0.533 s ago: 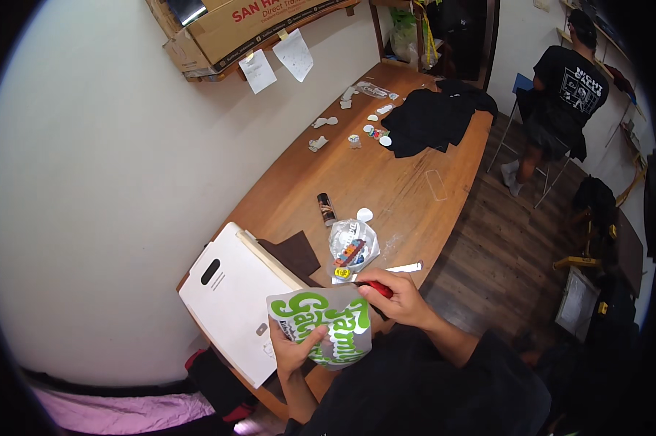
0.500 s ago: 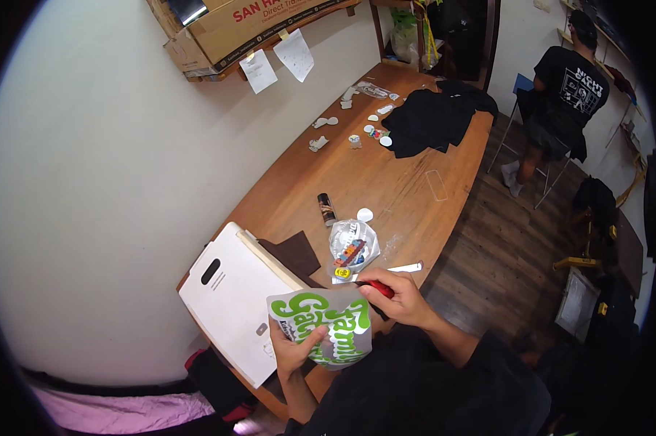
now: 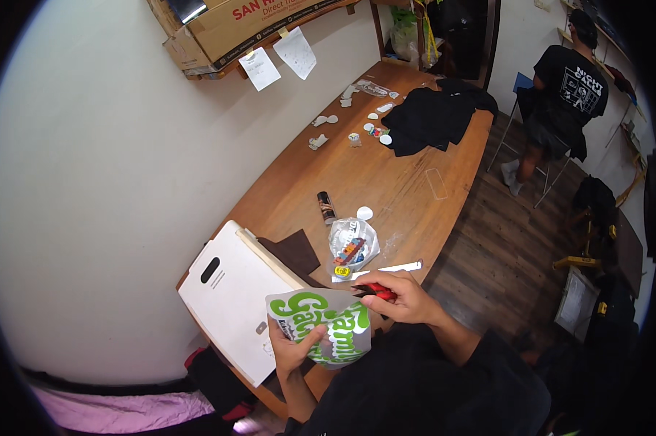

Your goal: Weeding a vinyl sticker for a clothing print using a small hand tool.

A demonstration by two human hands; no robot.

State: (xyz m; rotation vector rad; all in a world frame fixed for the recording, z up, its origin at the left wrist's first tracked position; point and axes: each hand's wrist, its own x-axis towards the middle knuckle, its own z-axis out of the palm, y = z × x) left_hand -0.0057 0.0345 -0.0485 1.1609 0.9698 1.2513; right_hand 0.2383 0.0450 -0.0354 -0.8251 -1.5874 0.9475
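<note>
My left hand (image 3: 291,350) pinches a greyish transfer film sheet (image 3: 336,336) with green and white lettering, its thumb lying across the front. The sheet is held up near my body, over the table's near edge. My right hand (image 3: 408,299) is closed round red-handled snips (image 3: 378,291), whose dark blades point left at the sheet's upper right edge. Whether the blades touch the film is too small to tell. Just beyond the sheet lie a clear plastic bag (image 3: 352,243) of printed pieces, a yellow round sticker (image 3: 342,272) and a white strip (image 3: 397,269).
A white flat-topped press or case (image 3: 233,305) stands at the left of the wooden table (image 3: 408,196). Further off are a dark can (image 3: 326,208), a black shirt (image 3: 433,120) and several cut-out pieces (image 3: 326,121). A person (image 3: 571,87) sits at the far right.
The snips have turned slightly in my right hand, and their blades now show apart from the handles. The sheet and my left hand have hardly moved.
</note>
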